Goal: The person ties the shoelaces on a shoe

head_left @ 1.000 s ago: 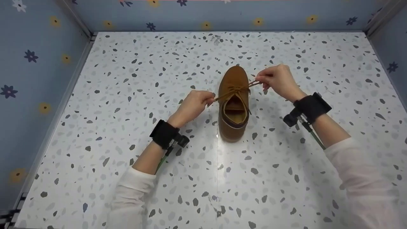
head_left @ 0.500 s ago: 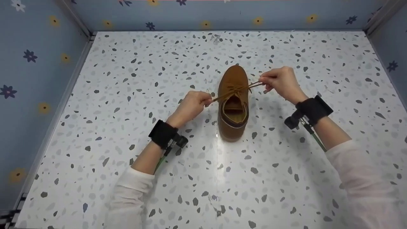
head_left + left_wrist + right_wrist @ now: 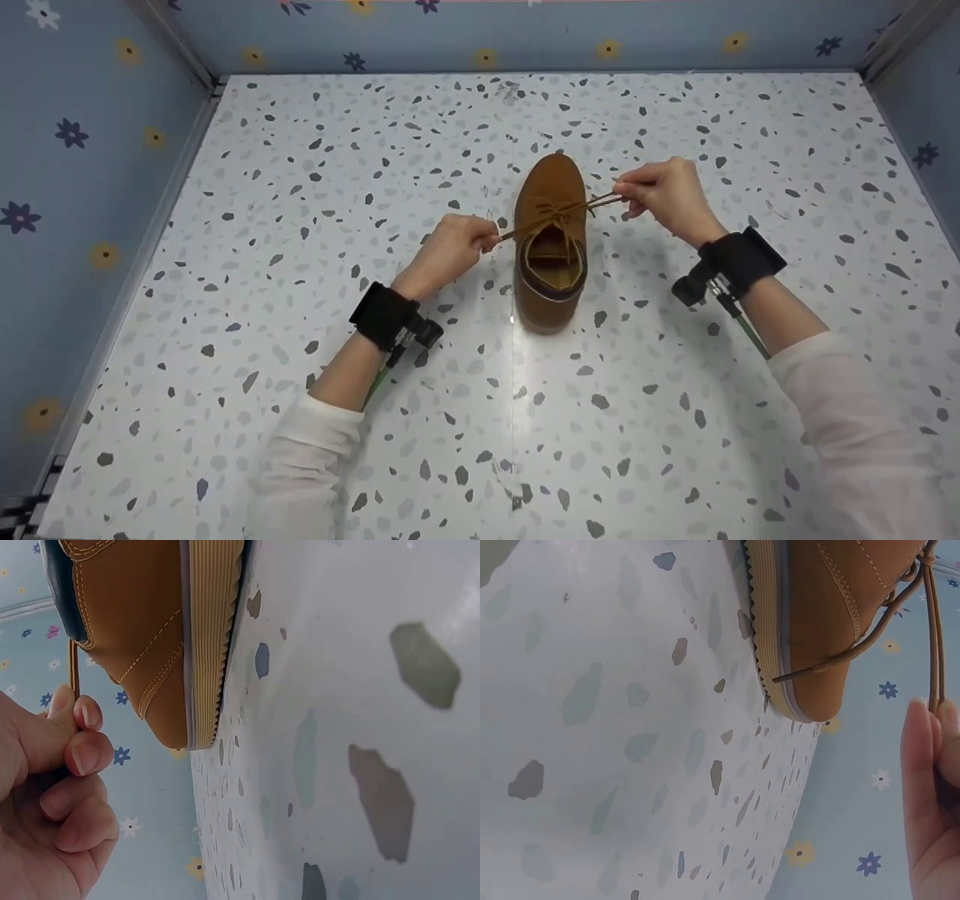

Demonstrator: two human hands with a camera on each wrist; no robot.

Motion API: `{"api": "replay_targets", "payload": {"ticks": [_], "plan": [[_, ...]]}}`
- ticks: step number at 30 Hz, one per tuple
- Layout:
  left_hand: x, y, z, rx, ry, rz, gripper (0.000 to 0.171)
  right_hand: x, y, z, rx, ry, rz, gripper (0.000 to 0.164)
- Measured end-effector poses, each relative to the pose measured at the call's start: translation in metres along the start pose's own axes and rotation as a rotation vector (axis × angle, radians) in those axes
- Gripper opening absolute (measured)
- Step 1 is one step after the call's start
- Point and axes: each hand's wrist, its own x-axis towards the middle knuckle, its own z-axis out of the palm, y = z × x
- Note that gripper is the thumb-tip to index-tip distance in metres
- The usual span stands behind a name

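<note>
A brown lace-up shoe point(image 3: 551, 180) stands upright on the speckled table, toe pointing away from me. On its left, my left hand point(image 3: 454, 249) pinches a stretch of brown shoelace point(image 3: 521, 229) between thumb and forefinger. My right hand point(image 3: 671, 196), to the right of the shoe, pinches a doubled loop of lace point(image 3: 935, 637). Both stretches run taut to a knot over the tongue. In the right wrist view, a loose lace end point(image 3: 832, 662) hangs down the shoe's side to the sole point(image 3: 766, 615). The left wrist view shows the shoe's other side point(image 3: 142, 622).
The white speckled table point(image 3: 262, 360) extends around the shoe. Blue flowered panels point(image 3: 420, 37) border it at the back and sides. Each wrist wears a black strap point(image 3: 386, 315) with a small camera and a green cable.
Both hands have moved slightly apart, the right one outward to the right, drawing the lace tighter. The shoe has stayed in place.
</note>
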Motion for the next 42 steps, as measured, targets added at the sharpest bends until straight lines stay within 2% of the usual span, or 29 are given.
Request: {"api": "replay_targets", "payload": {"ticks": [2,7,11,14,17,21,27,34,37,42], "plan": [[0.0,0.0,0.0,-0.006,-0.001,-0.002,0.018,0.001,0.0,0.0,0.0,0.005,0.019,0.023],[0.0,0.0,-0.001,-0.009,-0.003,0.0,0.018,0.011,0.029,0.002,-0.007,0.048,-0.007,0.02],[-0.001,0.0,-0.001,0.0,-0.003,-0.001,0.018,0.018,0.056,0.005,-0.049,0.127,-0.044,0.015],[-0.001,0.0,-0.001,0.007,0.002,-0.001,0.018,0.022,0.066,0.007,-0.092,0.19,-0.042,0.013],[-0.001,0.0,-0.001,-0.001,0.004,-0.004,0.018,0.023,0.069,0.007,-0.101,0.207,-0.043,0.013],[-0.002,-0.001,-0.001,-0.02,0.003,-0.012,0.018,0.023,0.069,0.006,-0.092,0.185,-0.046,0.013],[0.0,-0.001,-0.001,-0.008,0.003,-0.016,0.019,0.019,0.067,0.007,-0.066,0.195,-0.05,0.013],[0.007,0.0,-0.004,0.013,-0.003,-0.065,0.021,0.017,0.065,0.006,-0.04,0.165,-0.068,0.014],[0.011,0.0,-0.005,-0.001,0.009,-0.082,0.019,0.007,0.041,0.005,0.001,0.104,-0.065,0.017],[0.017,-0.004,-0.005,-0.069,0.013,-0.128,0.017,-0.027,-0.04,0.01,0.043,0.015,-0.032,0.018]]}}
